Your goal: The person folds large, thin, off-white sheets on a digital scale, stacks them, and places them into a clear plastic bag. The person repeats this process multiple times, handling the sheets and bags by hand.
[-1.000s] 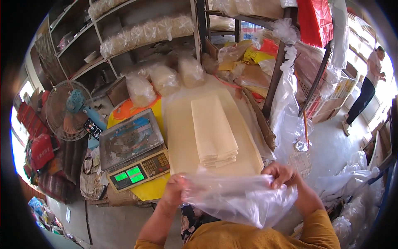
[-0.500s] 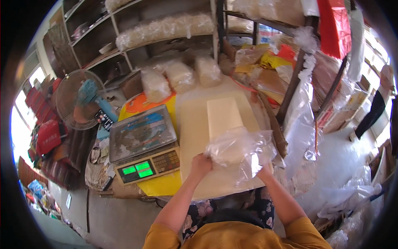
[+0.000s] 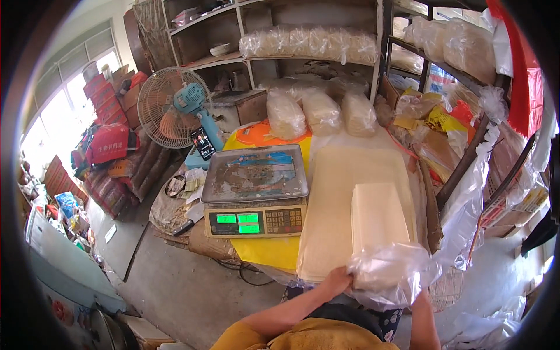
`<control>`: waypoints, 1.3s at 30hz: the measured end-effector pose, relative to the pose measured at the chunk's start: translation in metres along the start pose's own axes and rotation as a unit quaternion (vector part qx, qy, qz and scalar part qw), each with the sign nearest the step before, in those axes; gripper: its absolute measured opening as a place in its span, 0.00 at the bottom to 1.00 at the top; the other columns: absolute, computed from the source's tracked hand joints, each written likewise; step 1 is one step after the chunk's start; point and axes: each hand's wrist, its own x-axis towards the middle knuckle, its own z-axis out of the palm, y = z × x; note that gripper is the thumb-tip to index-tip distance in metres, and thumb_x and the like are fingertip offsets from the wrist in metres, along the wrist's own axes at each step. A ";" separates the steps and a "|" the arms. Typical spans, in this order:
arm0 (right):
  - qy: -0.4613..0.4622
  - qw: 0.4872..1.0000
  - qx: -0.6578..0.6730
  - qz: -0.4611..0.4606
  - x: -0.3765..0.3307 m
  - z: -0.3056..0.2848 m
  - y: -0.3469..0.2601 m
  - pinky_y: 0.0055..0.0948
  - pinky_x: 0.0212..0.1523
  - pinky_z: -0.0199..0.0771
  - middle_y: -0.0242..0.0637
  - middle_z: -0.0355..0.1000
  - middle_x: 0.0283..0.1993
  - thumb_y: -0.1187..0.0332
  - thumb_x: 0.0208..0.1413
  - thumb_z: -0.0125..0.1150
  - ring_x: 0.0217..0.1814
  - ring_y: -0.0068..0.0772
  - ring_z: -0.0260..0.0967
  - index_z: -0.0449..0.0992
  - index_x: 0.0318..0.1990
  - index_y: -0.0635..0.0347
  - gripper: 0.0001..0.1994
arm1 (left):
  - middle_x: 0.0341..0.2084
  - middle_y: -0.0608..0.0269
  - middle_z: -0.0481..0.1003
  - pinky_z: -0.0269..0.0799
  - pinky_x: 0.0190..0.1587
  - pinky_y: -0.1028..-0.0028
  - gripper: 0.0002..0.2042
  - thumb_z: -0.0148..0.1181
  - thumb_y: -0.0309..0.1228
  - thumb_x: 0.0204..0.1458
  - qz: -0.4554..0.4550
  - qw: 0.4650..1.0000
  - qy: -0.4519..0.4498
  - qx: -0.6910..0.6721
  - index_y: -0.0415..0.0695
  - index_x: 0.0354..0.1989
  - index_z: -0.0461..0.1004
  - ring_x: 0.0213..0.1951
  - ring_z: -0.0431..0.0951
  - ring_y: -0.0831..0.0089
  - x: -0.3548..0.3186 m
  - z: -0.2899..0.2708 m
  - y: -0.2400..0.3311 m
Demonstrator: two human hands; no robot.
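A thick stack of pale cream sheets lies lengthwise on a larger pale sheet layer on the table. Its near end sits inside a clear plastic bag, while the far part is bare. My left hand is closed on the bag's left edge, beside the stack. At the bag's right near corner is my right hand, closed on the plastic, its fingertips partly hidden by the crumpled film.
Left of the stack stands a digital scale with a worn metal tray. Behind it are a fan and a phone. Several bagged packs line the table's back. A dark post draped with plastic rises at right.
The whole view has swung left, so the table and stack appear further right and lower. Both hands still hold the bag around the stack's near end.
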 end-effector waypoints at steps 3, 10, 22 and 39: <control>-0.017 0.997 0.064 0.041 -0.022 0.013 0.013 0.28 0.46 0.69 0.35 0.69 0.46 0.72 0.48 0.59 0.44 0.30 0.68 0.69 0.50 0.58 0.19 | 0.34 0.65 0.75 0.71 0.36 0.77 0.15 0.45 0.20 0.49 -0.010 0.978 -0.063 -0.197 0.39 0.46 0.70 0.35 0.75 0.74 -0.017 0.012 -0.024; -0.030 0.981 0.172 0.091 -0.038 0.036 0.043 0.29 0.47 0.69 0.35 0.70 0.46 0.71 0.49 0.58 0.45 0.30 0.68 0.69 0.50 0.58 0.18 | 0.41 0.67 0.75 0.70 0.41 0.78 0.13 0.46 0.20 0.52 -0.105 0.860 -0.150 -0.476 0.42 0.44 0.72 0.41 0.75 0.72 -0.019 0.040 -0.034; 0.026 0.954 0.295 0.036 -0.023 0.033 0.037 0.31 0.50 0.69 0.35 0.70 0.48 0.69 0.52 0.55 0.47 0.31 0.68 0.68 0.51 0.58 0.17 | 0.47 0.53 0.67 0.59 0.57 0.68 0.20 0.57 0.24 0.43 0.459 0.887 0.032 0.019 0.39 0.48 0.67 0.53 0.65 0.63 -0.022 -0.026 0.105; 0.076 0.959 0.202 -0.186 0.076 0.096 -0.090 0.33 0.50 0.71 0.39 0.71 0.49 0.72 0.58 0.44 0.49 0.35 0.69 0.68 0.50 0.63 0.14 | 0.21 0.60 0.72 0.66 0.28 0.71 0.08 0.62 0.27 0.40 0.206 0.942 0.250 -0.092 0.38 0.24 0.70 0.26 0.69 0.77 0.150 -0.075 0.054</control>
